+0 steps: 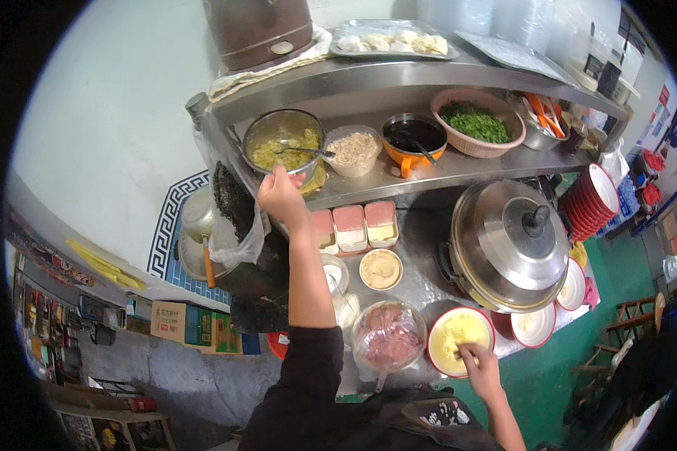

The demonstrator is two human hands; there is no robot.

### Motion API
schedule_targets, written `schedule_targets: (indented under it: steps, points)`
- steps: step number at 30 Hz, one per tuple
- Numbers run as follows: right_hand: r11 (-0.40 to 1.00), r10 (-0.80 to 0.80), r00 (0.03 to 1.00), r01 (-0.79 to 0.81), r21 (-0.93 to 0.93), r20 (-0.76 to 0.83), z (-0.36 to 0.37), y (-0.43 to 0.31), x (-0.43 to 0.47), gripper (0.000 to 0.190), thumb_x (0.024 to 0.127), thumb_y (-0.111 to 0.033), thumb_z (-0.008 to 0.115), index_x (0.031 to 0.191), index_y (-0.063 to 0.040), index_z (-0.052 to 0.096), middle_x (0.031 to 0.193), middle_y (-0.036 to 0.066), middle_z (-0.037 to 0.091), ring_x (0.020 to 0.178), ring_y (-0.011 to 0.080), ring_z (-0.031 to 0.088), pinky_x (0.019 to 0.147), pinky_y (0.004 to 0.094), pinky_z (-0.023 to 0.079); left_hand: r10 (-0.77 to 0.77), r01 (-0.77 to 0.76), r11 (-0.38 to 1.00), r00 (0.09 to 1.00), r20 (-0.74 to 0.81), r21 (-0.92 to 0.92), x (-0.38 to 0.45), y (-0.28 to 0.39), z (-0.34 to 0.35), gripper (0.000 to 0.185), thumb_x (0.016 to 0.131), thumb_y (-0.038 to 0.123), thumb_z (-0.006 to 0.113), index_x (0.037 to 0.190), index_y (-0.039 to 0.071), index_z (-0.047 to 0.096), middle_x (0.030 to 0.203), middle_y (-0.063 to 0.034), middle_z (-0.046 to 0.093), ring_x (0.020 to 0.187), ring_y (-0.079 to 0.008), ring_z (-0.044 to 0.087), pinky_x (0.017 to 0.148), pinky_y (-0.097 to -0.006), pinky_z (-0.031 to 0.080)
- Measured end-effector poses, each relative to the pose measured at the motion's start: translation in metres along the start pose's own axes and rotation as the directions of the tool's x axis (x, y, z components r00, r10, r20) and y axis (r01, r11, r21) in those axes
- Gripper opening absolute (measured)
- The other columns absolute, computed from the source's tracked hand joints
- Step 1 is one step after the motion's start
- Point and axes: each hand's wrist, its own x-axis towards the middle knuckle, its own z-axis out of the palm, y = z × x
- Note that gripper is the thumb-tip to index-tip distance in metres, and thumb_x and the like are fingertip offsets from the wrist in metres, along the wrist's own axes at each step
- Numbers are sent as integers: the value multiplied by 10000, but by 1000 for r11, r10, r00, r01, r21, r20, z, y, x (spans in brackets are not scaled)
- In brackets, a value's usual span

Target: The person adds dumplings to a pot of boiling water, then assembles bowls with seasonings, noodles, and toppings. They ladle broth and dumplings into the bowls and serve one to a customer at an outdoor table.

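My left hand reaches up to the front rim of a steel bowl of chopped yellow-green food on the shelf. A fingertip overlaps the rim; whether the hand grips it cannot be told. A metal spoon lies across that bowl, its handle towards the right. Low in the view, my right hand has its fingers drawn together at pale yellow shredded food in a red-rimmed white bowl. Left of this bowl stands a container of pinkish minced meat with clear plastic over it.
A large lidded steel pot stands on the counter's right side. The shelf also holds chopped nuts, an orange bowl of dark sauce and a basket of chopped greens. Stacked red bowls rise beyond the pot. A plastic bag hangs left.
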Motion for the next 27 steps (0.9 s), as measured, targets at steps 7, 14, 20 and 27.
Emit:
schedule_targets:
  steps: [7, 14, 20, 27]
  points:
    - [693, -329, 933, 344, 633, -147, 68, -109, 70, 560, 788, -66, 685, 1288, -46, 434, 825, 52, 620, 696, 103, 546, 663, 239, 453, -133, 97, 945, 987, 94, 313, -157, 64, -80, 425, 859, 148, 604, 488, 1, 459, 430, -30, 486, 426, -77, 454, 439, -249, 347]
    - [872, -250, 932, 334, 358, -262, 13, -61, 45, 143, 901, -96, 566, 984, 8, 617, 833, 40, 600, 722, 102, 552, 650, 243, 454, -495, 198, 780, 776, 392, 594, -271, 69, -164, 384, 804, 42, 649, 491, 10, 430, 423, 20, 437, 406, -33, 381, 392, -231, 283]
    - [798, -521, 854, 489, -351, 5, -39, 2, -38, 154, 783, -74, 640, 930, -56, 596, 723, 87, 572, 637, 258, 598, 571, 365, 501, -535, 33, 779, 557, 636, 626, -302, 56, -183, 376, 811, 31, 634, 505, 18, 416, 446, 30, 433, 416, -26, 400, 391, -224, 297]
    - [820, 319, 929, -172, 546, -186, -24, 49, -79, 270, 960, -195, 462, 855, 34, 559, 689, 99, 613, 563, 128, 569, 506, 263, 459, -731, 251, 677, 337, 593, 692, -325, 50, -160, 341, 830, 59, 606, 524, 14, 463, 481, 8, 487, 439, -50, 478, 404, -229, 375]
